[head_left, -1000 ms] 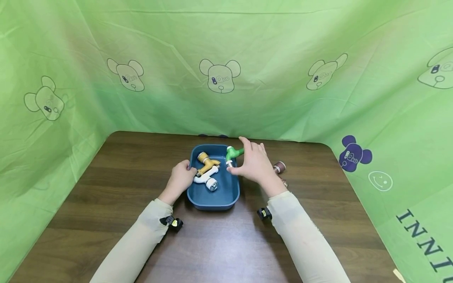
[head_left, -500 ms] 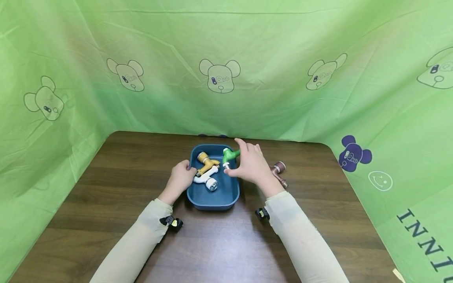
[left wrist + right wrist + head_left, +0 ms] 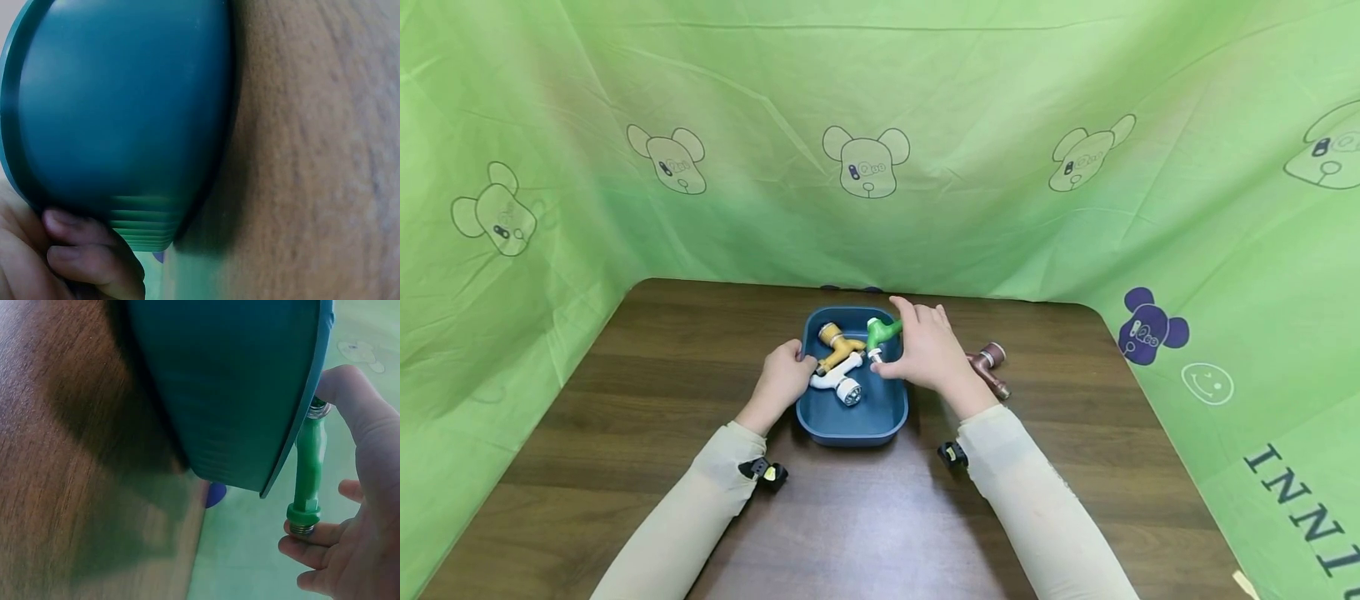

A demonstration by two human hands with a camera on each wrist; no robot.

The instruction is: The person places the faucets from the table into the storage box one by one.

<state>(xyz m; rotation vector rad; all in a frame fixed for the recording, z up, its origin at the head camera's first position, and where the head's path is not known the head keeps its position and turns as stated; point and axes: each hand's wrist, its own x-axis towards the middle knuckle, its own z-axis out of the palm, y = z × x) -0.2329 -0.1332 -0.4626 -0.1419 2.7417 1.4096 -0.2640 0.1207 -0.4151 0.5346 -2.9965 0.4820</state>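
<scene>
A green faucet (image 3: 880,335) is held in my right hand (image 3: 925,350), between thumb and fingers, over the right part of a blue plastic bin (image 3: 853,434). In the right wrist view the green faucet (image 3: 310,462) shows beside the bin's rim, its threaded end against the fingers. My left hand (image 3: 780,379) grips the bin's left rim; the left wrist view shows curled fingers (image 3: 87,262) at the bin wall (image 3: 125,112). Inside the bin lie a yellow faucet (image 3: 842,347) and a white faucet (image 3: 841,381), close together on the left side.
On the brown wooden table (image 3: 1060,467), right of the bin, lies a dark reddish-brown faucet (image 3: 989,367), partly behind my right hand. A green curtain (image 3: 865,233) with printed bear heads hangs at the back and both sides.
My right hand has moved left with the green faucet, bringing it further over the bin. More of the reddish-brown faucet now shows. The left hand has stayed on the rim.
</scene>
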